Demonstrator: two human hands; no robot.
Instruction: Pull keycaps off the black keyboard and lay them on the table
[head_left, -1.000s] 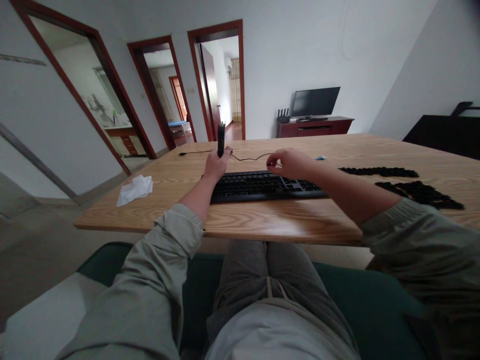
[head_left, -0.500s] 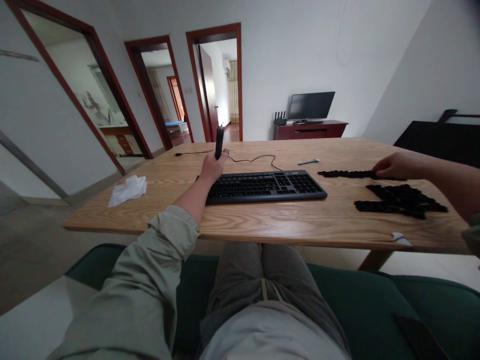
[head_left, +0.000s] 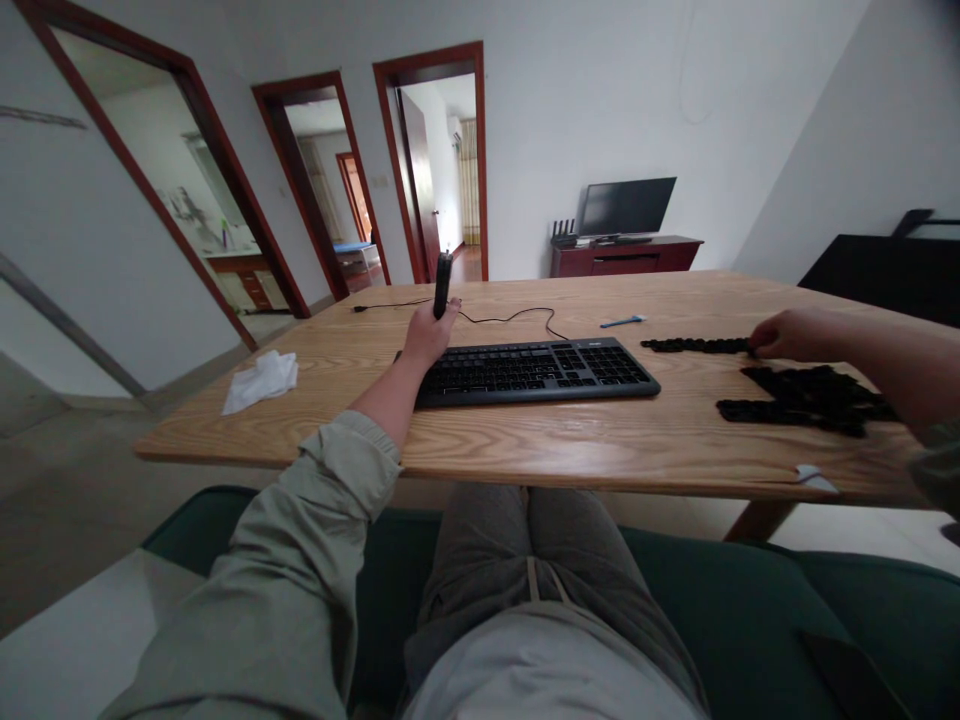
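Observation:
My left hand [head_left: 432, 335] is closed around a slim black stick-shaped tool [head_left: 443, 284] held upright, with a small tip at its top; its exact kind is unclear. The hand is over the far left part of a black keyboard [head_left: 525, 372], which lies lengthwise before me. On the right, the closed fingertips of my right hand [head_left: 784, 333] pinch at the right end of a row of small black pieces [head_left: 694, 346] that look like keycaps. Nearer me, below that hand, lies a loose pile of similar black strips [head_left: 802, 397].
A blue brush-like stick [head_left: 622, 321] and the keyboard's cable [head_left: 517, 315] lie beyond the keyboard on the wooden table [head_left: 540, 440]. Crumpled white tissue [head_left: 262, 380] is at the left. A small white scrap [head_left: 815, 479] sits at the front edge.
The black tool in my left hand has turned slightly, so its tip looks narrower. My right hand stays at the row's right end. The whole view has shifted a little.

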